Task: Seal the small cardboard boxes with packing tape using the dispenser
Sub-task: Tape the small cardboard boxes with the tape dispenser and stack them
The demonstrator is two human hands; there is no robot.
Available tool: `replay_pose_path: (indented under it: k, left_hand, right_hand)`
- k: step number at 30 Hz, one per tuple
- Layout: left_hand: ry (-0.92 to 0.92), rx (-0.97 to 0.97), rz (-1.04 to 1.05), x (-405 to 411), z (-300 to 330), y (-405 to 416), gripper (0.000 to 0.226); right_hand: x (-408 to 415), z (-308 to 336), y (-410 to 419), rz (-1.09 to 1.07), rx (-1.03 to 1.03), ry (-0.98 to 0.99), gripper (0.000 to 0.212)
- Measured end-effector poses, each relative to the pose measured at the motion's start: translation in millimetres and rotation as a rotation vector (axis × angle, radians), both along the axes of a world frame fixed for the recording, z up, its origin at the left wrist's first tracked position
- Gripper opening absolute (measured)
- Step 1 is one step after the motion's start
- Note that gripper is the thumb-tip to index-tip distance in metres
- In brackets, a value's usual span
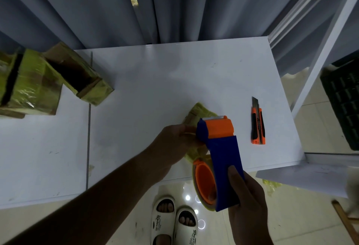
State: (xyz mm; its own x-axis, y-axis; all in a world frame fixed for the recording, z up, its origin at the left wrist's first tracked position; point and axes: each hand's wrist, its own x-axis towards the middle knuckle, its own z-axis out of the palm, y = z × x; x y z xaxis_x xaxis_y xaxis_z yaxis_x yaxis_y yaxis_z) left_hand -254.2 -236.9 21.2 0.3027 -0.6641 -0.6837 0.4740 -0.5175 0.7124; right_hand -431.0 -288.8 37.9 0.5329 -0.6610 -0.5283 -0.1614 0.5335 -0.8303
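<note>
**Yellow tape going onto a small box, low centre of frame**

Yellow-tinted packing tape already wraps the small brown cardboard box (196, 114), which sits on the white table (155, 81) just below the middle of the frame, mostly hidden behind the tool. The left hand (174, 143) curls round the box's near side and steadies it. The right hand (246, 202), lower right of centre, is wrapped round the blue and orange plastic tape dispenser (219, 159), thumb laid along its blue back, serrated blade end over the box.

To do this step well, I would press the orange roller end flat to the cardboard, draw along the seam in one steady pull, then tilt onto the teeth to cut. The left fingers should sit clear of the blade's path.

An orange utility knife (258, 126) lies to the right. Other tape-covered cardboard boxes (38, 83), one open-topped, stand at the left edge.
</note>
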Motion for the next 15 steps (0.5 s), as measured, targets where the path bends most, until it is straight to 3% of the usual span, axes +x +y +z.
replay_pose_path:
  k: [5, 8, 12, 15]
  left_hand:
    - [0.087, 0.083, 0.04, -7, 1, -2, 0.017]
    - [0.162, 0.112, 0.069, -13, 3, -4, 0.011]
    - [0.225, 0.141, 0.09, -12, 4, -3, 0.022]
    - [0.137, 0.151, 0.056, -11, 4, 5, 0.01]
  right_hand:
    - [-6, 1, 0, -0.022, -0.037, 0.009, 0.019]
    - [-4, 3, -4, -0.025, -0.031, -0.014, 0.052]
    - [-3, 5, -9, 0.003, 0.0, -0.043, 0.055]
    - [-7, 5, -8, 0.06, 0.052, -0.042, 0.059]
